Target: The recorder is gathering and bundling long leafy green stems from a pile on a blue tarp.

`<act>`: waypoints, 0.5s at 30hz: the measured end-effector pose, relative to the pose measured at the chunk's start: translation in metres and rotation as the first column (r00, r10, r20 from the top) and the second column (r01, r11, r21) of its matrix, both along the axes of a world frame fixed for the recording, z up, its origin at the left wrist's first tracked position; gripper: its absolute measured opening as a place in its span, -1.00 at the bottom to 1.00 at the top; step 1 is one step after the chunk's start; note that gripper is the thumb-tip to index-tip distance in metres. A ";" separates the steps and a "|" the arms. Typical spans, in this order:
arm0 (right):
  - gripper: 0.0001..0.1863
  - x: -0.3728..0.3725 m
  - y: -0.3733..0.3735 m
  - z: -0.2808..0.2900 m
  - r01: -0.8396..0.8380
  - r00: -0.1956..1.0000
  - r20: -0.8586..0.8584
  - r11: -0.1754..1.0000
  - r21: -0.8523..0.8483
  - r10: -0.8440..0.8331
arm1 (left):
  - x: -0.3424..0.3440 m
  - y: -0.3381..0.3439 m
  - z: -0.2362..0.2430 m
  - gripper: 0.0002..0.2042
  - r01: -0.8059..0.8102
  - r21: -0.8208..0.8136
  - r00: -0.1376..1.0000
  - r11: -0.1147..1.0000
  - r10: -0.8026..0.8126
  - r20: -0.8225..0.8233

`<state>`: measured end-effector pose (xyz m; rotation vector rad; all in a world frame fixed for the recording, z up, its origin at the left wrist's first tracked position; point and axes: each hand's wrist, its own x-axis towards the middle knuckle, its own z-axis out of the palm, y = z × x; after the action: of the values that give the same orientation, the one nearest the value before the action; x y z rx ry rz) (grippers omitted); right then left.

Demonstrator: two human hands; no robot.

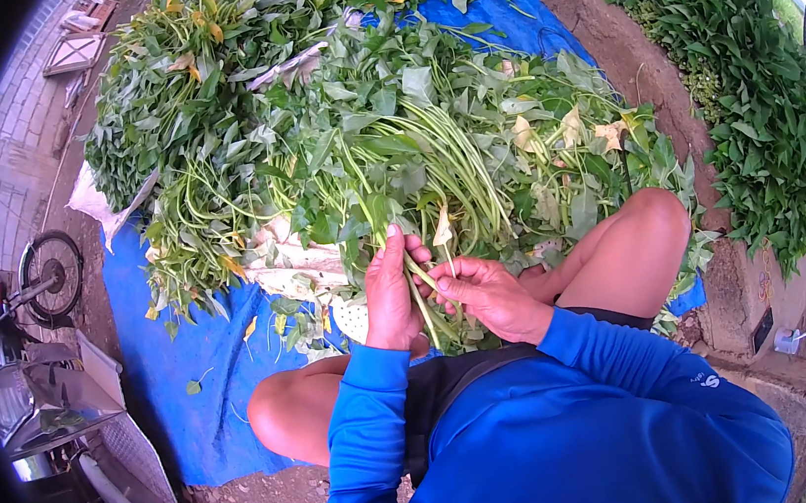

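Hands: left hand (390, 293) grips a bunch of green stems (425, 299) upright; right hand (487, 294) pinches one stem.
Place: over the lap, above a blue tarp (193, 375).
Progress: early, judging by the large pile of greens (391, 144) unsorted ahead.

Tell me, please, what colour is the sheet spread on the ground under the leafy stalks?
Blue. The sheet shows best in the head view, left of the person's knee.

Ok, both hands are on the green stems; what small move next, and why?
Probably pinch off the yellowed leaf with the right hand: it sticks up pale from the stems that the left hand grips, while the other leaves look green.
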<state>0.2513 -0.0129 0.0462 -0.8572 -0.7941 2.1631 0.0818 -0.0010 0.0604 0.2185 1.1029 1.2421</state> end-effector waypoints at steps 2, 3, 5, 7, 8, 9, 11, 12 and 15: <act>-0.78 -0.004 0.003 0.010 0.008 0.994 0.109 0.999 0.033 -0.012 | -0.003 0.004 0.001 -0.68 -0.097 -0.001 0.983 0.995 0.095 -0.156; -0.78 -0.001 0.004 0.009 -0.045 0.931 0.355 0.945 0.325 -0.078 | -0.005 0.008 0.000 -0.68 -0.179 0.016 0.969 0.984 0.179 -0.169; -0.78 0.003 0.002 0.012 -0.159 0.796 0.550 0.791 0.591 -0.250 | -0.014 0.014 0.002 -0.67 -0.266 0.038 0.918 0.963 0.265 -0.295; -0.78 0.011 -0.001 0.007 -0.155 0.829 0.520 0.809 0.566 -0.205 | -0.030 0.021 0.003 -0.68 -0.375 0.088 0.853 0.923 0.381 -0.357; -0.77 0.015 -0.002 0.003 -0.150 0.864 0.477 0.819 0.553 -0.163 | -0.038 0.025 0.004 -0.68 -0.442 0.107 0.821 0.891 0.449 -0.353; -0.76 0.021 -0.001 -0.001 -0.116 0.902 0.424 0.899 0.422 -0.082 | -0.049 0.029 0.008 -0.68 -0.464 0.130 0.796 0.876 0.476 -0.373; -0.77 0.053 0.035 0.011 0.190 0.955 0.209 0.975 0.118 -0.211 | -0.063 0.036 0.022 -0.68 -0.441 0.114 0.793 0.890 0.446 -0.414; -0.68 0.069 0.059 0.024 0.382 0.914 0.145 0.924 -0.003 -0.378 | -0.069 0.033 0.029 -0.69 -0.413 0.121 0.798 0.903 0.422 -0.430; -0.61 0.112 0.139 -0.012 0.643 0.683 0.441 0.766 0.016 -0.582 | -0.074 0.032 0.026 -0.68 -0.353 0.089 0.782 0.931 0.346 -0.519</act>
<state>0.3637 0.1262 0.0347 -1.4645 -0.4424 1.4461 0.0074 0.0314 0.0860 0.3730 1.6888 1.5564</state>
